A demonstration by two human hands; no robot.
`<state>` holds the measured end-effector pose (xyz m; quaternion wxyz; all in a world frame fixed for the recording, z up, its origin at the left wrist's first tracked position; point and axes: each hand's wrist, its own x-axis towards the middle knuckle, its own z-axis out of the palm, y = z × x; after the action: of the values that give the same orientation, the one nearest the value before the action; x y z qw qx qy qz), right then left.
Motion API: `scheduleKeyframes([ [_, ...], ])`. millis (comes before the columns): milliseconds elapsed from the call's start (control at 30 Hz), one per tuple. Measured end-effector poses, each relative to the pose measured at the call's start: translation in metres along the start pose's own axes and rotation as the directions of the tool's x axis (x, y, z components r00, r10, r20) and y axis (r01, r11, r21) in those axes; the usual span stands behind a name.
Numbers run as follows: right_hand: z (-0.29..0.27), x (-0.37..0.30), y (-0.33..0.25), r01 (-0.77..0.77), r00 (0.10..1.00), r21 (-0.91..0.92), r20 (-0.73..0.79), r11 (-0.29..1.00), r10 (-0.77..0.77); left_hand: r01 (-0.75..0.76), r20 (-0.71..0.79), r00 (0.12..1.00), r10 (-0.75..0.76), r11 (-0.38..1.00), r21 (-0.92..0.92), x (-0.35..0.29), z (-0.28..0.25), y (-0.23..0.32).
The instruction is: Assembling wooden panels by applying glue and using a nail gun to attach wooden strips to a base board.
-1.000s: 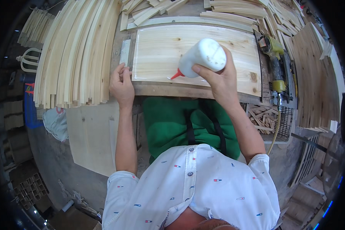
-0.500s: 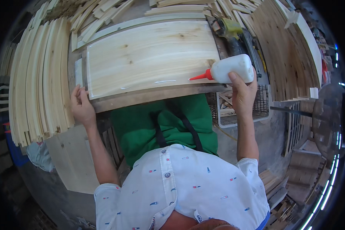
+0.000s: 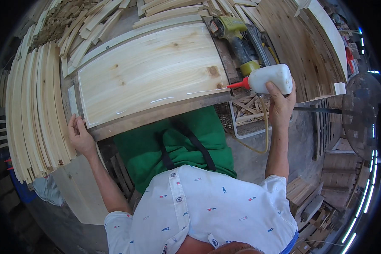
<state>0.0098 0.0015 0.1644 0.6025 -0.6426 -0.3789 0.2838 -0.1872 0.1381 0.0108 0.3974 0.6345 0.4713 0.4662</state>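
My right hand (image 3: 280, 103) is closed round a white squeeze bottle (image 3: 270, 79) with a red pointed nozzle, tipped sideways. The nozzle's tip is at the near right corner of a pale, knotty wooden panel (image 3: 152, 67). A whitish bead of glue (image 3: 161, 100) runs in broken stretches along the panel's near edge, and a thin line follows its other edges. At the near left corner, my left hand (image 3: 81, 134) has its fingers curled against the panel and the bench edge (image 3: 156, 115).
A yellow-green nail gun (image 3: 233, 27) lies right of the panel, its hose (image 3: 264, 135) hanging down. Stacked wooden strips (image 3: 34, 110) stand left, loose strips (image 3: 93, 29) behind. Upright boards (image 3: 302, 51) rise right, above a crate of offcuts (image 3: 237, 122). A fan (image 3: 362, 114) stands farther right.
The bottle has moved right along the panel's near edge to the corner, leaving a longer glue line. My left hand stays at the near left corner. The view has shifted.
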Motion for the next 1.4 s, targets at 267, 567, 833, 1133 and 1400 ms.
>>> scheduleKeyframes([
  [267,-0.048,-0.014,-0.005,0.012,0.981,0.011,-0.194,1.000,-0.010,0.017,-0.134,0.991,-0.003,0.995,0.100,0.024,-0.047,0.007],
  [567,-0.058,-0.021,0.013,0.050,0.947,0.253,-0.320,0.966,0.034,-0.056,-0.188,0.978,0.086,0.985,0.161,0.045,-0.141,0.014],
  [833,-0.077,-0.024,0.003,0.096,0.927,0.030,-0.368,0.995,-0.079,-0.055,-0.253,0.961,0.112,0.974,0.221,0.038,-0.189,0.017],
  [1133,-0.059,0.017,-0.012,0.188,0.938,0.167,-0.323,0.968,-0.127,-0.088,-0.377,0.902,0.211,0.944,0.318,0.046,-0.237,0.045],
  [1400,0.023,0.083,-0.049,0.279,0.960,0.276,-0.116,0.920,-0.256,-0.042,-0.553,0.775,0.307,0.897,0.439,0.021,-0.318,0.094],
])
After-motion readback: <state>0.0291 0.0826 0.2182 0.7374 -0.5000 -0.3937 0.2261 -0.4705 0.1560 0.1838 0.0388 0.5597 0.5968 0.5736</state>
